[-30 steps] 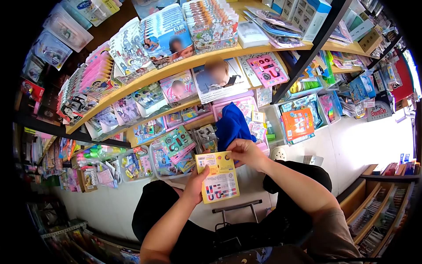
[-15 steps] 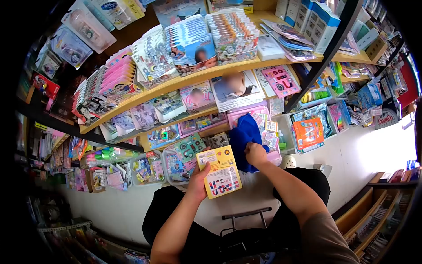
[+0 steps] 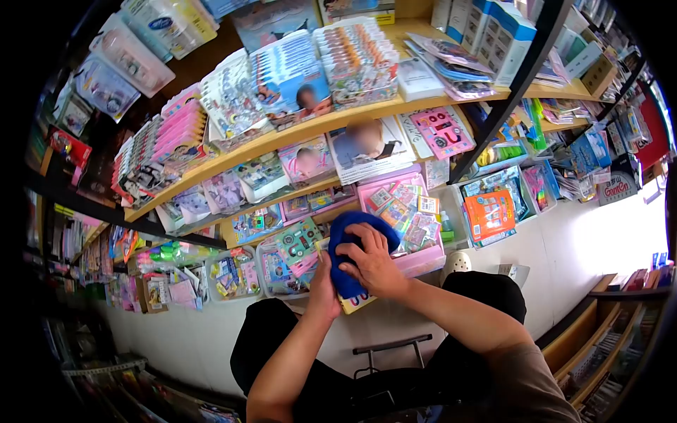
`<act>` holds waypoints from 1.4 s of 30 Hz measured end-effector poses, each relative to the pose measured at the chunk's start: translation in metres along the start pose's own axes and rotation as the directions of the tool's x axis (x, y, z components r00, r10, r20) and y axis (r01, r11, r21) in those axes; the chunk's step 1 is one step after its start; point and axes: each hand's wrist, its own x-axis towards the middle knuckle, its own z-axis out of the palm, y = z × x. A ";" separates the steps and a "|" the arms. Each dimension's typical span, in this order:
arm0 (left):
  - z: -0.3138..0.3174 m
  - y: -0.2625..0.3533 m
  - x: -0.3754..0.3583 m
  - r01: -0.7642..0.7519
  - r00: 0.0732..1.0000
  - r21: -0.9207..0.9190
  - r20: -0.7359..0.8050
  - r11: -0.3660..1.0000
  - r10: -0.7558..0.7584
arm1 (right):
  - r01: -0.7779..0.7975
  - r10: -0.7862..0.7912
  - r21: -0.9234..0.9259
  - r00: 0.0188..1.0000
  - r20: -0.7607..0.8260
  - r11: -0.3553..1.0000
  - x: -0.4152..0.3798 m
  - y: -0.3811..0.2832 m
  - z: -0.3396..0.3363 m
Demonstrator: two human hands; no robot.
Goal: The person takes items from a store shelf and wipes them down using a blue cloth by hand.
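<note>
My left hand (image 3: pixel 324 292) grips the left edge of a yellow printed box (image 3: pixel 359 304), mostly covered now. Over the front of the box lies a bunched blue cloth (image 3: pixel 346 283). My right hand (image 3: pixel 379 265) presses this cloth against the box, its fingers curled into the fabric. Only the lower edge and a strip at the upper left of the box show. Just behind the cloth stands a pink bin (image 3: pixel 422 265) filled with small colourful card packs (image 3: pixel 400 209).
Above the hands, a wooden shelf (image 3: pixel 282 131) carries rows of packaged goods. Clear plastic bins (image 3: pixel 236 297) of small items line the floor at left and right. A folding stool's bar (image 3: pixel 392 344) shows between my knees. Wooden racks (image 3: pixel 592 338) stand at lower right.
My right hand has brought the blue cloth down and left, from over the pink bin onto the yellow box. My left hand still holds the box.
</note>
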 end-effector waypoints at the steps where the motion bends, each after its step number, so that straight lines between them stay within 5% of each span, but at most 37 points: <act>1: 0.003 0.000 0.001 -0.006 0.999 0.038 0.033 0.999 0.005 | -0.031 0.031 0.006 0.999 -0.044 0.999 0.001 0.005 0.002; 5: 0.017 -0.008 -0.005 0.008 0.996 0.193 0.084 0.981 -0.025 | -0.289 0.290 0.038 0.932 -0.219 0.957 0.009 0.030 0.005; 7: 0.022 -0.013 -0.006 -0.052 0.986 0.230 0.165 0.972 0.014 | -0.542 0.551 0.096 0.824 -0.133 0.835 0.014 0.044 -0.008; 11: 0.032 -0.001 -0.014 -0.063 0.959 0.248 0.284 0.967 -0.011 | -0.679 0.651 0.008 0.699 -0.296 0.734 0.013 0.083 -0.013; 16: 0.036 0.016 -0.020 -0.087 0.935 0.211 0.354 0.973 0.007 | -0.580 0.632 0.266 0.633 -0.447 0.770 0.009 0.121 -0.024; 19: 0.031 0.021 -0.020 -0.103 0.934 0.197 0.357 0.975 0.027 | -0.583 0.803 0.563 0.513 -0.304 0.586 0.018 0.113 -0.044; 23: 0.022 0.020 -0.014 -0.081 0.956 0.178 0.294 0.981 0.026 | -0.429 0.585 0.428 0.728 -0.357 0.795 0.024 0.069 -0.055; 24: 0.022 0.018 -0.010 -0.099 0.950 0.154 0.309 0.983 0.047 | -0.387 0.457 0.258 0.825 -0.332 0.885 0.023 0.046 -0.053; 26: 0.007 0.007 0.005 -0.094 0.961 0.130 0.272 0.987 0.055 | -0.048 0.054 0.061 0.993 -0.105 0.997 0.013 0.012 -0.038; 27: 0.007 0.003 0.007 -0.074 0.961 0.135 0.274 0.988 0.034 | -0.034 0.030 -0.121 0.999 -0.035 0.992 0.002 -0.003 -0.025; 33: 0.027 -0.012 0.001 -0.156 0.975 0.307 0.201 0.939 0.096 | -0.426 0.404 -0.027 0.875 -0.267 0.904 0.012 0.032 -0.004; 39: 0.020 -0.011 0.007 -0.028 0.999 0.412 0.037 0.911 0.014 | -0.091 0.042 -0.169 0.962 -0.270 0.981 0.011 0.007 -0.005; 42: 0.021 -0.011 0.007 -0.027 0.999 0.448 0.030 0.894 0.016 | -0.175 0.131 -0.128 0.948 -0.291 0.976 0.013 0.022 -0.006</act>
